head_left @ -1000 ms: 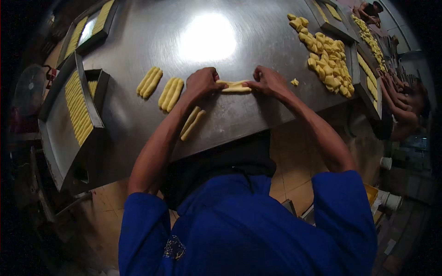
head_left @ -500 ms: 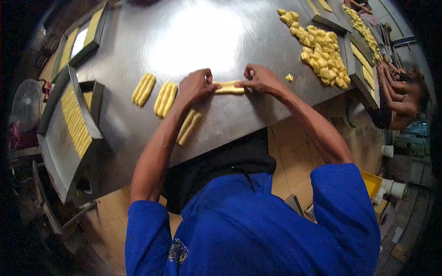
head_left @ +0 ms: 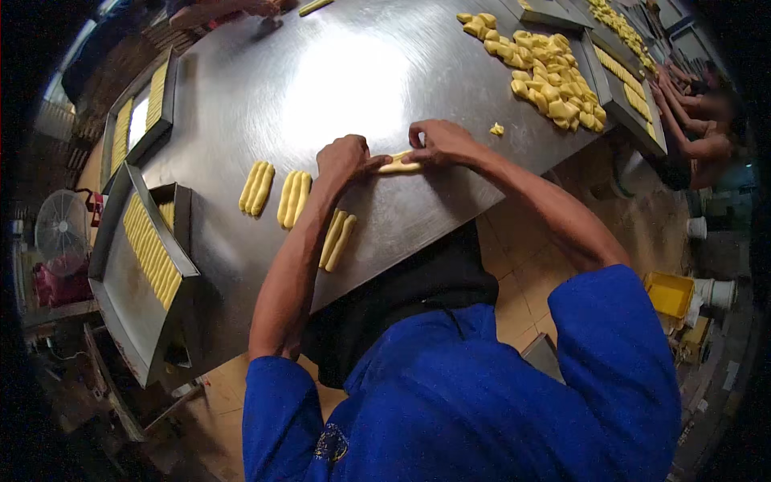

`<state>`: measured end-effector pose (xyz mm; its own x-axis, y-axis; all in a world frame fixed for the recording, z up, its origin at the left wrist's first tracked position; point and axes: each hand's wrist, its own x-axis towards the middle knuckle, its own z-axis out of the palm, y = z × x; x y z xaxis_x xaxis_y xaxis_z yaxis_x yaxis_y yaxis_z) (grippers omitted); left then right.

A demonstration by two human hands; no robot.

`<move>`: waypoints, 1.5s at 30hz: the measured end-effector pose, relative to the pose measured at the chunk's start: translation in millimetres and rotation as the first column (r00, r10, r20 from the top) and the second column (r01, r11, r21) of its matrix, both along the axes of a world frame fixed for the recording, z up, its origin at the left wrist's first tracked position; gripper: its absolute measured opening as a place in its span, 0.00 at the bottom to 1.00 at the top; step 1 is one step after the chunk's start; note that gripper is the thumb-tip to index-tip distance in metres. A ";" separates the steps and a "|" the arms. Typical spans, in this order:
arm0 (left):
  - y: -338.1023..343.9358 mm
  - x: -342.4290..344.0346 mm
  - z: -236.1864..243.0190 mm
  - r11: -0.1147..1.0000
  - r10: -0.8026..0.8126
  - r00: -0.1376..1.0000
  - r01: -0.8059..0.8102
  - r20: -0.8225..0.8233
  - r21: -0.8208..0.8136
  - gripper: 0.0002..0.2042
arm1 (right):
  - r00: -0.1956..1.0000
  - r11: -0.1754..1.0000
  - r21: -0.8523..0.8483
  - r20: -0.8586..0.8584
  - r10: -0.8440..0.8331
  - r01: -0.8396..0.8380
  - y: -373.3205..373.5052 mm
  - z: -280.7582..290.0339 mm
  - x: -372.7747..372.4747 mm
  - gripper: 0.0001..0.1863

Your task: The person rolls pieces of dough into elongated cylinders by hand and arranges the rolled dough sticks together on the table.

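Note:
A short strip of pale yellow dough [head_left: 399,166] lies on the steel table between my hands. My left hand [head_left: 345,159] is curled, with its thumb on the strip's left end. Curled too, my right hand [head_left: 440,145] pinches the right part with thumb and fingers, which partly cover the dough. Left of my left hand are groups of dough sticks: one group [head_left: 256,188] of three, another group [head_left: 294,198] beside it, and a pair of sticks [head_left: 338,241] by my left forearm.
A heap of dough pieces [head_left: 554,80] lies at the far right, with a small scrap [head_left: 497,128] nearer me. Metal trays with dough sticks stand at left [head_left: 112,281], far left [head_left: 165,96] and right [head_left: 606,84]. Other people's arms [head_left: 217,11] show at the far left and right.
My hands have drawn closer together on the dough, which looks shorter and narrower between them. The whole view has shifted, and another person's arm now shows at the far left.

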<state>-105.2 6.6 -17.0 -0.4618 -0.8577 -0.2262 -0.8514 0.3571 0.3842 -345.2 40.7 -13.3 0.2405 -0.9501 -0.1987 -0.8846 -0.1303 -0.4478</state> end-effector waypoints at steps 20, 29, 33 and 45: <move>-11.8 -7.2 14.4 0.999 0.045 0.998 -0.045 0.036 -0.002 0.36 | 0.998 0.989 -0.136 -0.022 -0.058 0.054 2.7 2.2 0.5 0.29; -12.4 1.3 7.8 1.000 0.000 0.999 0.000 0.050 -0.002 0.35 | 0.995 0.995 0.059 0.045 -0.089 0.086 -2.2 6.1 -1.9 0.25; -12.2 -11.6 17.7 0.999 0.038 0.996 -0.039 0.083 0.018 0.37 | 0.999 0.991 -0.130 -0.037 -0.030 0.025 -0.4 -6.4 0.9 0.28; -27.0 6.9 0.3 0.997 0.080 0.997 -0.080 0.024 0.012 0.40 | 0.989 0.988 0.051 0.018 -0.148 0.147 -12.0 9.7 9.9 0.27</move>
